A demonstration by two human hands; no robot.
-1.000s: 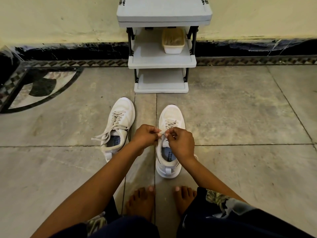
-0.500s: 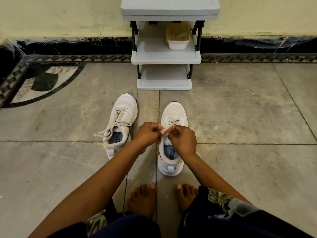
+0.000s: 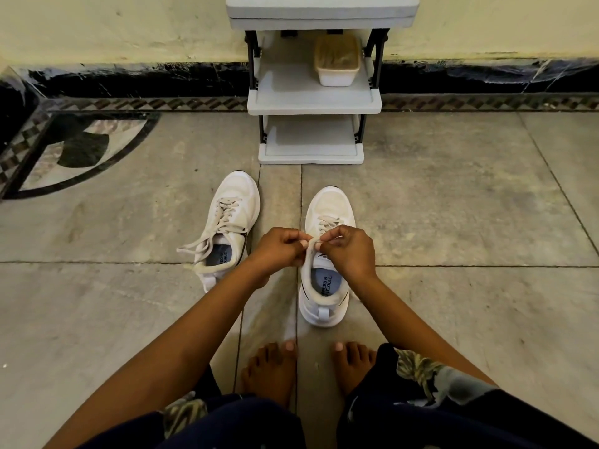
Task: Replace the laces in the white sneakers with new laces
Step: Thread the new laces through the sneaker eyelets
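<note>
A: Hands?
B: Both pinching the lace (image 3: 310, 244), left hand (image 3: 278, 249) & right hand (image 3: 348, 251), over the near sneaker (image 3: 327, 299). It's on the floor (image 3: 453, 222), other sneaker (image 3: 235, 212) beside it, laced.
A: Containers?
B: One lidded tub (image 3: 337, 72) on the rack (image 3: 311, 100), mid shelf. Contents brownish, can't tell what.
</note>
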